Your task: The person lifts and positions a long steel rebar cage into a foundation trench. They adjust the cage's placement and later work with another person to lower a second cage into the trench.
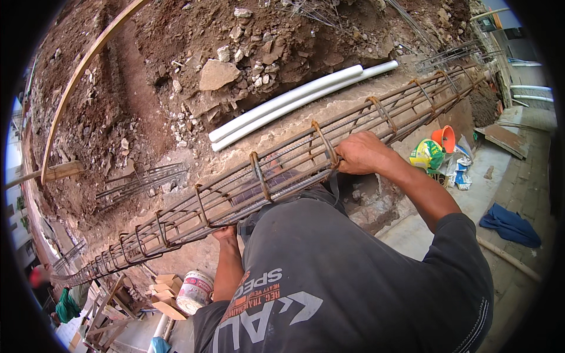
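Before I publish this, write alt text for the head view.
A person's bare right hand grips a long, rusty steel rebar cage crossing the view diagonally; the bare left hand touches its near edge. Beyond it, two smooth white pipes lie beside brown, rocky earth.

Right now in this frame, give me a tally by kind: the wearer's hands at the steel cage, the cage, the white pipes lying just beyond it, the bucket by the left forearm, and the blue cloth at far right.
Hands (left hand, right hand): 2
Steel cage: 1
White pipes: 2
Bucket: 1
Blue cloth: 1
Total: 7
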Action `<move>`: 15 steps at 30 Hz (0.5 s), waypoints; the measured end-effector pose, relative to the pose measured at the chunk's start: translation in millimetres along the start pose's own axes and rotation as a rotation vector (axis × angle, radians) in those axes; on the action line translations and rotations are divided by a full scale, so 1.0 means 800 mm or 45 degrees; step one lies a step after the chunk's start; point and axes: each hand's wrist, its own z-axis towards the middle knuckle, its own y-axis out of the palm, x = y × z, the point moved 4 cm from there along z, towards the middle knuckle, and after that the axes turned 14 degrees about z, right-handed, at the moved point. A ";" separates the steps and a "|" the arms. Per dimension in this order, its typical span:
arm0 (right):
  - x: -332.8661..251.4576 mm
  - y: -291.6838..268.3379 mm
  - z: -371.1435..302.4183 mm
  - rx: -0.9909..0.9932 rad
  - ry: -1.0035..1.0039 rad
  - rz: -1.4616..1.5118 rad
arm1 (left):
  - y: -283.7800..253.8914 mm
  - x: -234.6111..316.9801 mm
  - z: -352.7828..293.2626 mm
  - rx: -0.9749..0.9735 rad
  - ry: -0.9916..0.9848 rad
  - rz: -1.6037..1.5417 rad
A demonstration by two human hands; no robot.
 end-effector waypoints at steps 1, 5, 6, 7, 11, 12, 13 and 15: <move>0.010 -0.008 -0.006 -0.002 0.017 0.017 | 0.004 -0.009 -0.004 0.024 -0.003 0.019; 0.044 -0.036 -0.025 -0.026 0.028 0.030 | 0.013 -0.041 -0.016 -0.052 0.014 0.071; 0.053 -0.041 -0.028 -0.036 0.025 0.033 | 0.015 -0.051 -0.017 -0.078 0.019 0.085; 0.063 -0.044 -0.033 -0.056 0.024 0.040 | 0.018 -0.062 -0.018 -0.102 0.017 0.100; 0.110 -0.059 -0.044 -0.079 0.027 0.021 | 0.025 -0.110 -0.023 -0.197 0.031 0.101; 0.126 -0.065 -0.042 -0.091 0.025 0.006 | 0.027 -0.124 -0.026 -0.220 0.035 0.096; 0.140 -0.070 -0.042 -0.103 0.024 -0.002 | 0.030 -0.138 -0.031 -0.237 0.037 0.094; 0.174 -0.086 -0.036 -0.088 -0.005 -0.009 | 0.043 -0.172 -0.039 -0.291 0.035 0.080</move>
